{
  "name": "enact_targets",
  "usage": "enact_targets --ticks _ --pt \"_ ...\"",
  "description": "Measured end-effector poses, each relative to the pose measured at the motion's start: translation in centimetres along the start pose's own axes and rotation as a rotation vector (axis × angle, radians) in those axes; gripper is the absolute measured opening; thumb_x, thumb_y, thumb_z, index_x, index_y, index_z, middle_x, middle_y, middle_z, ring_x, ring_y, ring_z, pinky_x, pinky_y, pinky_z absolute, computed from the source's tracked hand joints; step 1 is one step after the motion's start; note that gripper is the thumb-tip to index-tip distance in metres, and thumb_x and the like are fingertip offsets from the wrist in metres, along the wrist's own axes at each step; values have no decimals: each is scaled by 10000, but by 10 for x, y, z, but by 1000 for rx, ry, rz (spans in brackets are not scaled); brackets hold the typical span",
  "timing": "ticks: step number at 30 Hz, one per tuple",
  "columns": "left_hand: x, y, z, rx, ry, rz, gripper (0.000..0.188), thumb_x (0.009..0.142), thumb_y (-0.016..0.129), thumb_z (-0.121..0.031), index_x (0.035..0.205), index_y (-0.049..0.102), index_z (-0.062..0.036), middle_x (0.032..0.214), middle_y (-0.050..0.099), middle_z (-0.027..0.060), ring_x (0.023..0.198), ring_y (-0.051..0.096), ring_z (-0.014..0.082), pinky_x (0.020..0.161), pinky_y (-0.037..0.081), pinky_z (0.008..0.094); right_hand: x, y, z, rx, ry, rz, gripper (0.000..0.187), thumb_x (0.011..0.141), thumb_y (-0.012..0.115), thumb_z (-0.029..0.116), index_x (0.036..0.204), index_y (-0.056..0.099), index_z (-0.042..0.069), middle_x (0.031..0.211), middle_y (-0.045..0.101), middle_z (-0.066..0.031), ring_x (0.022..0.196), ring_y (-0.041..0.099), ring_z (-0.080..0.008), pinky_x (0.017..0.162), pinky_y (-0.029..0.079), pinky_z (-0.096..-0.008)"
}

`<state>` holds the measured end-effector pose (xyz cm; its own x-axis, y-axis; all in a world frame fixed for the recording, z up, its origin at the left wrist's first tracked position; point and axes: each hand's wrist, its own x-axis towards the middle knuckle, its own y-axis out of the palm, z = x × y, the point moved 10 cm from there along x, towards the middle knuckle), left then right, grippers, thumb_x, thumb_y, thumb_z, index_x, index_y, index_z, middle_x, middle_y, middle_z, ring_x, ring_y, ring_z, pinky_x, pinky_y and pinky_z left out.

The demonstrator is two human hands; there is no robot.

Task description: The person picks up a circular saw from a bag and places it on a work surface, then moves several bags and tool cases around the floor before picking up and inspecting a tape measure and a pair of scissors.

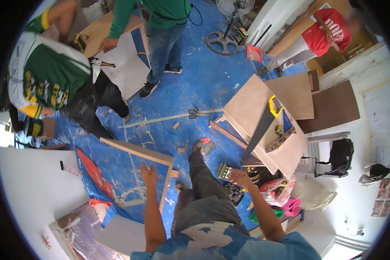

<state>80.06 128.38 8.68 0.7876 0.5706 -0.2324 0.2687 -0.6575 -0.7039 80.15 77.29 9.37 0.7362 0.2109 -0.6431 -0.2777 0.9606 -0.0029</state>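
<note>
My left hand (pixel 149 177) is raised beside a pale wooden frame (pixel 138 151), with its fingers apart and nothing in them. The frame's long top edge passes just beyond my fingertips, and one side runs down to the right of the hand. My right hand (pixel 241 178) hovers over the tools by my right leg, fingers loosely spread. It overlaps the edge of a small dark-and-green box (pixel 225 171) in view; I cannot tell whether they touch. Farther right, a handsaw with a yellow handle (pixel 274 106) lies across plywood panels (pixel 247 97), beside a tape measure (pixel 279 129).
Scissors (pixel 195 112) and wood scraps lie on the blue floor covering (pixel 199 78). A person in green (pixel 164 26) and another in a green-and-white shirt (pixel 47 73) work at a wooden cabinet (pixel 130 69). A person in red (pixel 329 32) stands far right, near a pedestal fan (pixel 223 43).
</note>
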Motion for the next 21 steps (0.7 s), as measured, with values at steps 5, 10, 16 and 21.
enact_targets --ticks 5,10,16,21 --pt "62 53 76 -26 -303 -173 817 903 617 -304 1451 164 99 1463 267 331 1363 305 422 1107 280 453 230 24 -7 -125 43 -52 400 924 587 389 1121 633 44 946 676 -75 802 630 -162 697 524 -318" --pt "88 128 78 -194 -355 -235 955 885 655 -294 1459 2 101 1460 317 275 1285 435 336 1078 353 362 480 -13 -107 -963 -181 -291 335 825 623 309 1024 628 40 994 650 -176 905 630 -324 724 516 -425" --pt "99 133 83 -187 -429 -452 594 848 489 -161 1374 247 -28 1314 419 244 1073 565 352 903 492 395 705 23 -103 -1065 10 -229 806 749 675 124 1466 309 173 1482 233 -282 1360 272 -481 1033 374 -554" --pt "142 170 72 52 -450 -424 598 846 493 -160 1374 246 -25 1316 414 248 1071 565 358 882 468 384 831 15 -89 -1446 -154 -162 822 789 667 83 1483 275 286 1552 97 -231 1404 180 -480 1034 347 -629"
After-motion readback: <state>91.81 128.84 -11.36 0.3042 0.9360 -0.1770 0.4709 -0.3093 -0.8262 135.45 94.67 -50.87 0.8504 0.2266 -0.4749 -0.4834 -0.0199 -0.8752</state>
